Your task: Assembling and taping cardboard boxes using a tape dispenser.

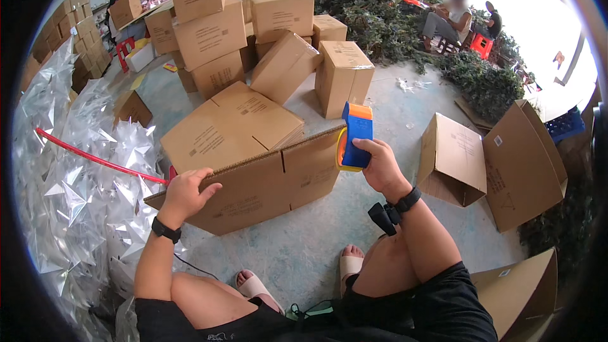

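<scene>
A folded-flat cardboard box point(269, 190) stands on its long edge in front of my legs, tilted. My left hand point(185, 194) grips its upper edge near the left end, with the fingers over the edge and the thumb on the near side. In my right hand point(384, 168) is a blue and orange tape dispenser point(360, 136), held upright at the right end of that box. Part of its yellow rim touches or overlaps the cardboard edge; I cannot tell which. Just behind lies a stack of flattened boxes point(231, 123).
Closed cartons point(209, 31) are piled ahead. Silver star-shaped foil pieces point(76, 196) in clear plastic heap up at the left, crossed by a red tube point(101, 157). Open cartons point(453, 152) stand at the right. A person point(451, 18) sits beyond, beside green artificial foliage point(354, 12).
</scene>
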Motion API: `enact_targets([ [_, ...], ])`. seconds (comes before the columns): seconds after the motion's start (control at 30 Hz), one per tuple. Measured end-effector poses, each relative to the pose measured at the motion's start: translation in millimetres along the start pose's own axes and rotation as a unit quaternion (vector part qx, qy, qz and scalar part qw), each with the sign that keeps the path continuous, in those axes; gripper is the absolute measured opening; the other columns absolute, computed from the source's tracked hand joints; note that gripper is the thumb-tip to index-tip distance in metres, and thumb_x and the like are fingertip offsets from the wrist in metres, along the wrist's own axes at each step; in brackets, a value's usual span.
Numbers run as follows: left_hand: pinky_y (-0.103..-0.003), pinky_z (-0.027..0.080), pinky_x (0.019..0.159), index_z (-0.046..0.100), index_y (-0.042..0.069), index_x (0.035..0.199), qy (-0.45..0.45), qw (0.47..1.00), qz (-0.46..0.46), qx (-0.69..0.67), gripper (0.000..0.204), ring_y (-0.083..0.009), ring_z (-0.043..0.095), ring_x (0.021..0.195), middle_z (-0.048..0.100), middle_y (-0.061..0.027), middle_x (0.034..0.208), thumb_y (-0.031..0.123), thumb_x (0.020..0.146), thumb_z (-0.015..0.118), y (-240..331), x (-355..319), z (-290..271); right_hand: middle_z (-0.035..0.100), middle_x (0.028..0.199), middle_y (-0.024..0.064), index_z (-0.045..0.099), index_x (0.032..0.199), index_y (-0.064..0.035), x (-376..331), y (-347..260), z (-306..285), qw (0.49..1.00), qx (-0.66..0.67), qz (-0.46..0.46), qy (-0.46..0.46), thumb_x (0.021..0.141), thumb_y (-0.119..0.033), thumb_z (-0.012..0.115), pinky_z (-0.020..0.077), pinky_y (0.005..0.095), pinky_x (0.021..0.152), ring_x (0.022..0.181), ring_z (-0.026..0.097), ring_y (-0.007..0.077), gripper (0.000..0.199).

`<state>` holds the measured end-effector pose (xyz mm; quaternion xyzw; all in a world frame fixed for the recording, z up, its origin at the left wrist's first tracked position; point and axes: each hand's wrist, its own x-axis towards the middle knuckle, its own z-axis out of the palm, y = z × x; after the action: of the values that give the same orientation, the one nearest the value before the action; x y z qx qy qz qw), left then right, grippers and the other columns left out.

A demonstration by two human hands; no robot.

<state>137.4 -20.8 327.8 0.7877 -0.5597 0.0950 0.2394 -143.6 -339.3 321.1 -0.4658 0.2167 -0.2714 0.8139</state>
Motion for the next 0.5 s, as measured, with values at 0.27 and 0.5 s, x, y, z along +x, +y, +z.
enact_targets([
  [0.27, -0.042, 0.05, 0.06, 0.064, 0.007, 0.087, 0.018, 0.993, 0.107, 0.05, 0.019, -0.0323, 0.065, 0.07, 0.066, -0.0113, 0.075, 0.025, 0.09, 0.066, 23.8, 1.4, 11.9, 0.069, 0.097, 0.0078, 0.055, 0.118, 0.0017, -10.6, -1.1, 22.1, 0.927, -0.298, -0.215, 0.077, 0.09, -0.022, 0.073, 0.0531, 0.0302, 0.077, 0.086, 0.066, 0.0136, 0.041],
  [0.5, -0.04, 0.052, 0.062, 0.068, 0.007, 0.084, 0.015, 0.985, 0.172, -0.019, 0.021, -0.0308, 0.066, 0.071, 0.068, -0.0111, 0.076, 0.027, 0.087, 0.069, 51.4, -1.7, 18.2, 0.065, 0.089, 0.0211, 0.049, 0.101, 0.0005, -16.6, -0.2, 25.9, 0.792, -0.519, -0.296, 0.124, 0.08, -0.035, 0.082, 0.0506, 0.0418, 0.07, 0.081, 0.064, 0.0402, 0.053],
])
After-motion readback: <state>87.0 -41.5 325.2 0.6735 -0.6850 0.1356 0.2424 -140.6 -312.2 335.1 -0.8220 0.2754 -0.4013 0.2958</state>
